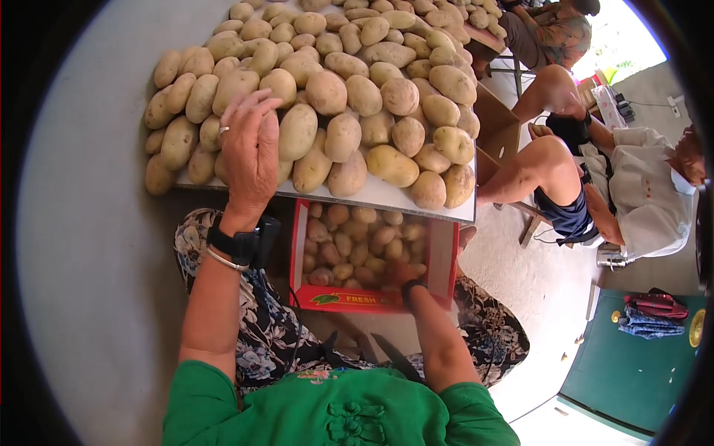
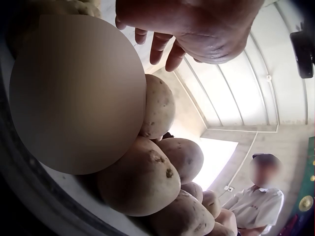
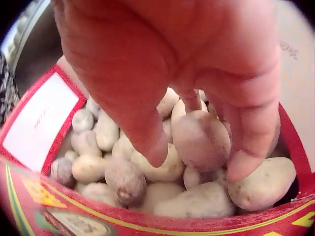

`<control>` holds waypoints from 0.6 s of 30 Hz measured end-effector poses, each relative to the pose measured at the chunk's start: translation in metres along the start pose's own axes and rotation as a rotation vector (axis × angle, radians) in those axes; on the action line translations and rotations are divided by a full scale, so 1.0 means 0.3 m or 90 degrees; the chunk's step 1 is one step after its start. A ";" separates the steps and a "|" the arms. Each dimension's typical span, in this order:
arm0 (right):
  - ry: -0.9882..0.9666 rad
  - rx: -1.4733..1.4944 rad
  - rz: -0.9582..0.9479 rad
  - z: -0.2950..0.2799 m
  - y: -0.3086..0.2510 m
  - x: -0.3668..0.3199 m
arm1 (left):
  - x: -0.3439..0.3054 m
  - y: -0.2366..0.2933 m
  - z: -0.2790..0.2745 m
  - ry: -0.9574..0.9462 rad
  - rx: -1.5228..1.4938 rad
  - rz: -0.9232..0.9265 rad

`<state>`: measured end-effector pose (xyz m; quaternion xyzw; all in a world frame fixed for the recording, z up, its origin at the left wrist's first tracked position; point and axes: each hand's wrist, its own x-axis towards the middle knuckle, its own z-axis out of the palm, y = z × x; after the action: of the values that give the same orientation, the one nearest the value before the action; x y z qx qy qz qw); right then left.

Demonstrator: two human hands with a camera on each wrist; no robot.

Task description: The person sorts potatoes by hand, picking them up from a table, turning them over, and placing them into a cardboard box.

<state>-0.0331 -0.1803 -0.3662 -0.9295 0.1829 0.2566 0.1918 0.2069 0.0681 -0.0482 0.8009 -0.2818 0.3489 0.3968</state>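
My left hand [image 1: 251,145] is over the front left part of a pile of potatoes [image 1: 325,91] on the table. Its fingers are loosely bent, and the left wrist view shows them raised above several large potatoes [image 2: 140,177], holding nothing. Down in the red and white cardboard box [image 1: 338,299], my right hand [image 3: 172,64] reaches among smaller potatoes. Its thumb and fingers are spread around one round potato [image 3: 202,140], with a gap between the thumb and its skin. In the head view, my right fingers are partly hidden in the box's shade.
The table edge [image 1: 416,212] overhangs the back of the box. Bare grey tabletop [image 1: 89,186] extends to the left. A seated person in a white shirt [image 1: 647,197] is on the right, beside a brown cardboard box [image 1: 497,123]. Another person [image 1: 561,33] sits farther back.
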 end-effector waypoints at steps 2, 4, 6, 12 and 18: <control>-0.048 -0.011 -0.001 0.010 0.015 0.027 | 0.001 -0.001 -0.001 -0.003 -0.001 -0.002; -0.209 -0.104 -0.180 -0.141 -0.058 -0.038 | 0.004 0.005 -0.009 -0.023 0.004 -0.003; -0.253 0.085 -0.168 -0.144 -0.082 -0.055 | -0.004 0.005 0.000 -0.010 0.000 -0.005; -0.189 0.352 -0.325 -0.433 -0.330 -0.248 | -0.008 0.009 0.000 0.002 0.002 -0.011; -0.012 0.648 -0.398 -0.865 -0.522 -0.438 | -0.007 0.006 0.006 0.005 -0.020 -0.030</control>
<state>0.0360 -0.1309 -0.0469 -0.7283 -0.0010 0.0762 0.6810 0.2050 0.0662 -0.0498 0.7996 -0.2670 0.3382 0.4182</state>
